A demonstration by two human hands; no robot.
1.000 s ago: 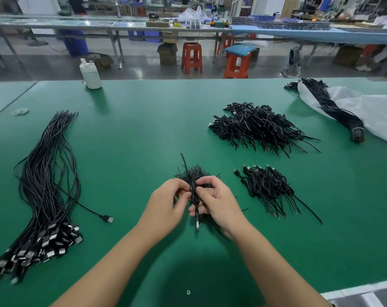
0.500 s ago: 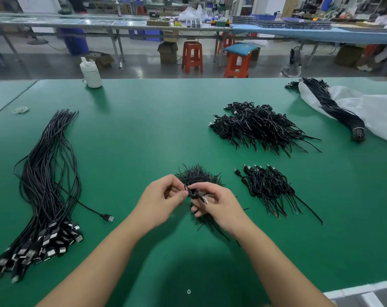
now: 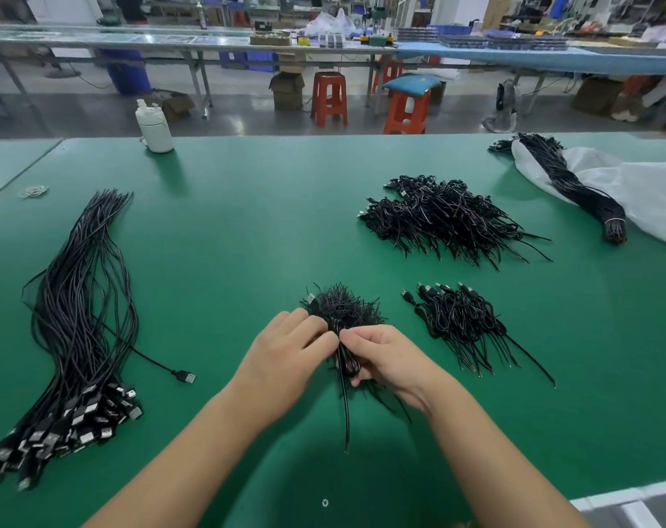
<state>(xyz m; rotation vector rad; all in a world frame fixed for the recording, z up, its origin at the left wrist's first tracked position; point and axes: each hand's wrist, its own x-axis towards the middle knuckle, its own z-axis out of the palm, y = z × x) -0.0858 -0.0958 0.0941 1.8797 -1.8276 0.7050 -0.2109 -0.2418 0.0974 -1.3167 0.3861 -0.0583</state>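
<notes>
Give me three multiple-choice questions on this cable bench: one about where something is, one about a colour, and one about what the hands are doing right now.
1. Where on the table does the white bottle stand?
A. far edge, to the left
B. near edge, in the middle
C. far edge, to the right

2. What colour is the table top?
A. blue
B. green
C. grey

3. What are the left hand and right hand doing?
A. lying flat on the table
B. holding a black cable between their fingertips
C. hanging idle, holding nothing

Answers:
1. A, the bottle sits at the far rim, left of centre.
2. B, the surface is green all over.
3. B, the fingertips of both hands meet on the cable, whose end hangs down between them.
</notes>
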